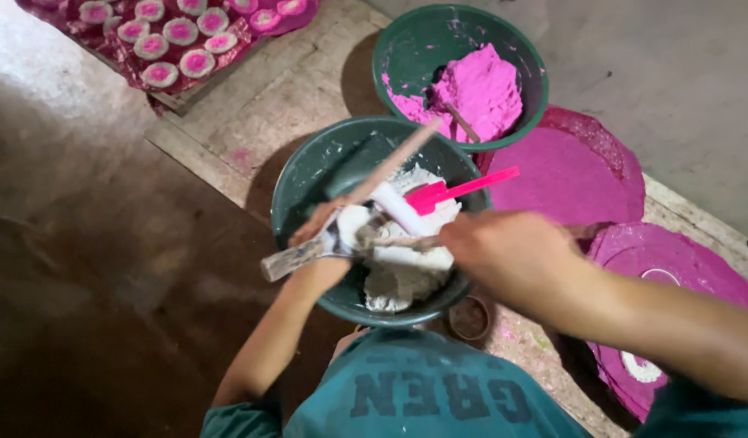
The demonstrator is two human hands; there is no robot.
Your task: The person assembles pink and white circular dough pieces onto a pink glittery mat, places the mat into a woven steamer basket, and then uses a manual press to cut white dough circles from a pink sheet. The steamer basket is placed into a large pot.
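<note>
My left hand [319, 258] grips a metal spoon [297, 255] loaded with white paste, held over the near rim of a dark green bowl [301, 174]. The bowl holds a lump of white dough [402, 276]. My right hand [507, 253] is closed on a thin wooden stick [400, 241] whose tip touches the paste on the spoon. A pink spatula [463, 191] and a long wooden rod [394, 162] lean inside the same bowl.
Behind it a second green bowl [406, 49] holds pink dough [479, 85]. Round pink sheets [572, 174] lie on the right. A tray of small round white cakes with pink centres [175, 40] sits at the top left. A small brown cup [469, 318] stands by the near bowl.
</note>
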